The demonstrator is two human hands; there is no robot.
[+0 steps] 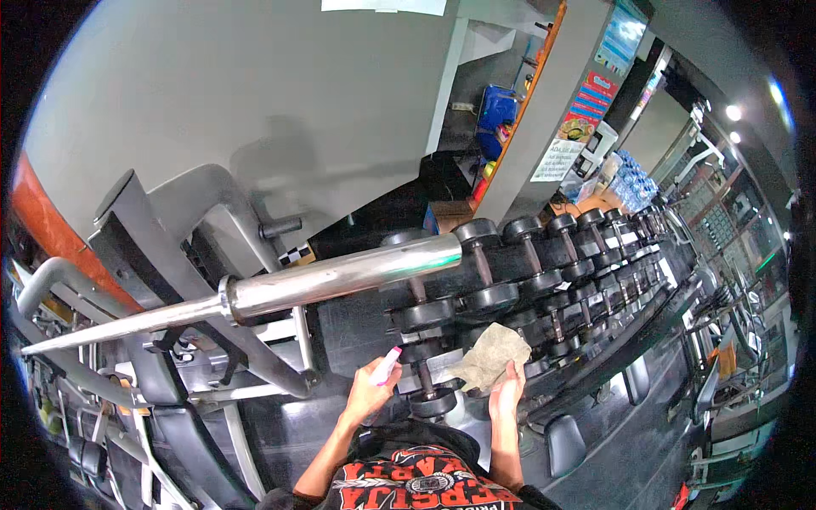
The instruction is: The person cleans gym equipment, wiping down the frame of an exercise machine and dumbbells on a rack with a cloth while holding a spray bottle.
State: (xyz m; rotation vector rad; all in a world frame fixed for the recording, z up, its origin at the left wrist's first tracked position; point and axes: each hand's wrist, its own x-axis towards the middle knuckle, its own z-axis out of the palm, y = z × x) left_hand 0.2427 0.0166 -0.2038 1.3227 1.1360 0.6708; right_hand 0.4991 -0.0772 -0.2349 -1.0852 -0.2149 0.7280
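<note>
My left hand (370, 394) is closed around a spray bottle, whose white and pink spray head (385, 367) points away from me; the fingers hide much of the bottle. In my right hand (508, 390) a crumpled beige cloth (492, 357) is held up, spread partly over the dumbbells behind it. Just beyond both hands stands a two-tier rack of black dumbbells with metal handles. The nearest lower dumbbell (423, 376) lies between my hands, and an upper one (486, 264) sits farther out.
A steel barbell (344, 277) crosses at the left, its thick sleeve reaching towards the rack. Below it stands a bench press with a black padded bench (194, 456) and grey frame (223, 185). A black padded seat (565, 445) is at the right. Packed water bottles (631, 182) stand beyond the rack.
</note>
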